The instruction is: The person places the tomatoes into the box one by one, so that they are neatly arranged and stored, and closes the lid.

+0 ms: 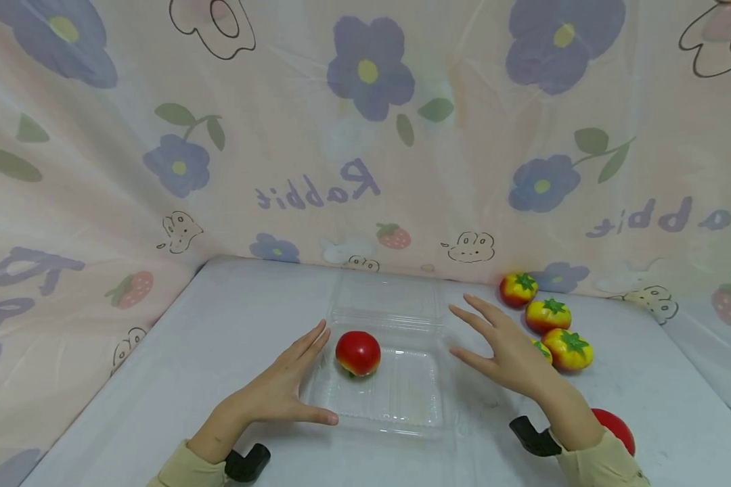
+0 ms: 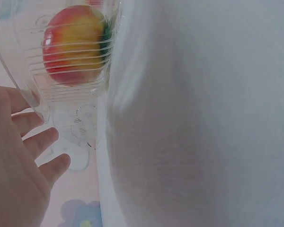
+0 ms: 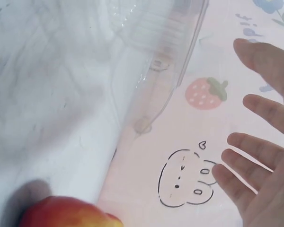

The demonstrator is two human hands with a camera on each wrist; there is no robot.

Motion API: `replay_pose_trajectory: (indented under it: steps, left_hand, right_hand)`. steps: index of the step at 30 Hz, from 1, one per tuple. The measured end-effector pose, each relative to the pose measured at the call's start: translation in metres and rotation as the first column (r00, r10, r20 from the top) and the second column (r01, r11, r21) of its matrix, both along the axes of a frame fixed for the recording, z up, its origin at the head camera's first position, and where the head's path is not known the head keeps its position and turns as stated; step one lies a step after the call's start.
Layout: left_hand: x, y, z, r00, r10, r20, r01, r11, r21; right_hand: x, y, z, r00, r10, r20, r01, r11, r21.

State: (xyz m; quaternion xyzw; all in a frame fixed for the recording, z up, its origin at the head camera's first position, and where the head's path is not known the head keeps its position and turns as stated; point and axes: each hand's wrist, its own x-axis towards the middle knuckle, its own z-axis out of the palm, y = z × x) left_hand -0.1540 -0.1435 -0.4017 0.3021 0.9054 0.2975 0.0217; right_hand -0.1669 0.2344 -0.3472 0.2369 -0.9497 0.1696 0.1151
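A clear plastic clamshell box (image 1: pixel 408 392) lies with its lid (image 1: pixel 390 297) folded back, and one red toy tomato (image 1: pixel 358 353) sits in its left part, green leaves downward. My left hand (image 1: pixel 283 385) is at the box's left side, thumb and fingers spread. In the left wrist view that hand (image 2: pixel 19 156) has its fingers by the clear wall; whether they touch it I cannot tell. Off the box's right side my right hand (image 1: pixel 505 348) hovers with fingers apart and nothing held. Straight, spread fingers (image 3: pixel 255 142) show in the right wrist view too.
Several red-and-yellow toy tomatoes (image 1: pixel 566 350) with green tops stand at the back right, partly behind my right hand. Another red one (image 1: pixel 615 429) shows behind the right forearm. A patterned curtain (image 1: pixel 365 149) hangs along the back edge of the white table (image 1: pixel 176 379).
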Motion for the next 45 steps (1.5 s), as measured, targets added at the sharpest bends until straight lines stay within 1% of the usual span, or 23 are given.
replay_pose_trajectory:
  steps: [4,11,22,25,31,33,37,41,45]
  left_hand:
    - [0.000,0.000,0.000,1.000,0.001,-0.007,-0.001,1.000,-0.002]
    - [-0.001,0.000,0.000,1.000,0.002,0.002,-0.002,1.000,-0.001]
    - [-0.001,-0.001,-0.001,1.000,-0.008,-0.007,0.008,1.000,0.012]
    - [-0.001,-0.001,-0.001,1.000,-0.011,-0.017,0.012,1.000,0.013]
    - [-0.002,-0.001,-0.002,1.000,-0.016,-0.027,0.017,1.000,0.015]
    - [-0.002,-0.001,-0.002,1.000,-0.016,-0.024,0.016,1.000,0.014]
    - [-0.002,-0.001,-0.002,1.000,-0.013,-0.015,0.014,1.000,0.013]
    - [-0.002,-0.001,-0.002,1.000,-0.012,-0.013,0.012,1.000,0.015]
    - [-0.002,-0.001,-0.003,1.000,-0.012,-0.014,0.012,1.000,0.015]
  right_hand:
    - [0.001,0.005,-0.001,1.000,-0.017,0.003,0.017,1.000,0.007]
    - [0.002,0.010,-0.002,0.999,-0.035,-0.005,0.035,0.999,0.020]
    - [0.005,0.022,-0.005,0.993,-0.064,-0.099,0.065,0.998,0.004]
    - [0.005,0.024,-0.007,0.991,-0.080,-0.107,0.081,0.997,0.003]
    - [0.008,0.031,-0.009,0.988,-0.142,-0.057,0.143,0.989,0.029]
    - [0.009,0.033,-0.009,0.986,-0.164,-0.021,0.165,0.985,0.041]
    - [0.012,0.038,-0.010,0.983,-0.184,0.014,0.182,0.981,0.070]
    - [0.015,0.043,-0.014,0.984,-0.176,-0.009,0.177,0.982,0.069]
    - [0.017,0.046,-0.017,0.982,-0.187,0.005,0.187,0.980,0.066]
